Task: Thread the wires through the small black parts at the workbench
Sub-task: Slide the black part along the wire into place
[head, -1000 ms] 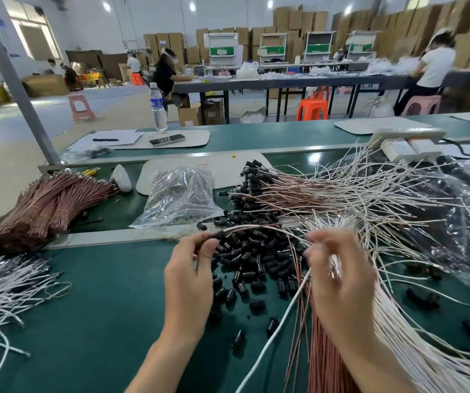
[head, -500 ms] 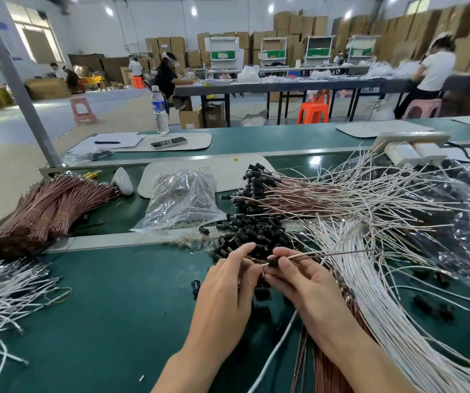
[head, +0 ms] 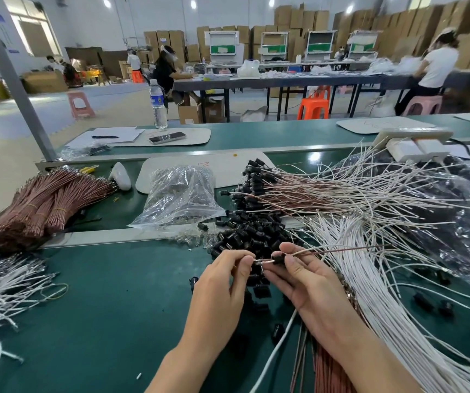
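Hands, apart a second ago, now meet above the tabletop [head: 100, 293] beside the loose-parts pile [head: 245, 236]: left hand [head: 222, 282] pinches the brown wire [head: 327, 251] by its tip, right hand [head: 304, 282] pinches the small black part [head: 278, 260] on it, so this threading looks nearly through.

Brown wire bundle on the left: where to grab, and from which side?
Likely mid-length at the yellow bands, coming from above. The bundle lies flat on the bench, the bands hold its wires tight there, and its ends fan out loose.
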Action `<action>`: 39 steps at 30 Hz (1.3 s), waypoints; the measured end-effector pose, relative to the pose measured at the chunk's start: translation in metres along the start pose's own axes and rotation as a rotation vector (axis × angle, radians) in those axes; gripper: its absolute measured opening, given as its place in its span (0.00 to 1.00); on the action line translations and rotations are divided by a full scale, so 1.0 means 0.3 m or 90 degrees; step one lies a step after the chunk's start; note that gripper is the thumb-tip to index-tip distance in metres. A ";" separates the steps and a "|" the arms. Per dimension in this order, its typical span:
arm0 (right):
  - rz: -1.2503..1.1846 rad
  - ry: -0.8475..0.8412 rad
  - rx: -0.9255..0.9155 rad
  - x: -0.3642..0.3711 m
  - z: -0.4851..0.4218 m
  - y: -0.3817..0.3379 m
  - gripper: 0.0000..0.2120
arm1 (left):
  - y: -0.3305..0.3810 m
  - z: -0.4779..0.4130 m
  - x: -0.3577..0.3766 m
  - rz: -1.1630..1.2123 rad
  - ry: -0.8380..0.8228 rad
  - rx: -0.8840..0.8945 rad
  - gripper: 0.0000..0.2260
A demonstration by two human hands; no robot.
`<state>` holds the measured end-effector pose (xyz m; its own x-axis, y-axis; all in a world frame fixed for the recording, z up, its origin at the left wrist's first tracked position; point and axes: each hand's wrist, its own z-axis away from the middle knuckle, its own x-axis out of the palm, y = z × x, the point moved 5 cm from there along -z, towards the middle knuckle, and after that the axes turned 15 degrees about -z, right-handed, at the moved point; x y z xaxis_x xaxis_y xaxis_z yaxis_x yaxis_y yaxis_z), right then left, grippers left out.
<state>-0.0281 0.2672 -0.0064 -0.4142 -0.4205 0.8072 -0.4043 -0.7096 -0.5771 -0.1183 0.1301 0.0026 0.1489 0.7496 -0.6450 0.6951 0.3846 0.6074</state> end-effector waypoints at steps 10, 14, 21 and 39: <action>-0.076 0.016 0.070 -0.016 -0.007 0.007 0.12 | 0.000 -0.003 0.006 0.013 -0.003 -0.002 0.08; -0.066 0.011 0.072 -0.014 -0.003 0.008 0.15 | 0.011 -0.003 0.012 0.019 -0.021 0.009 0.09; -0.068 0.012 0.052 -0.005 -0.002 0.007 0.15 | 0.008 0.006 0.010 0.023 -0.040 0.017 0.07; 0.179 -0.066 -0.032 0.023 0.022 0.013 0.21 | 0.025 0.007 0.008 0.027 -0.041 0.050 0.08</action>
<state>-0.0272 0.2578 -0.0021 -0.4316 -0.6540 0.6213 -0.3256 -0.5294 -0.7834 -0.1114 0.1336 0.0047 0.2224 0.7276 -0.6490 0.7396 0.3079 0.5986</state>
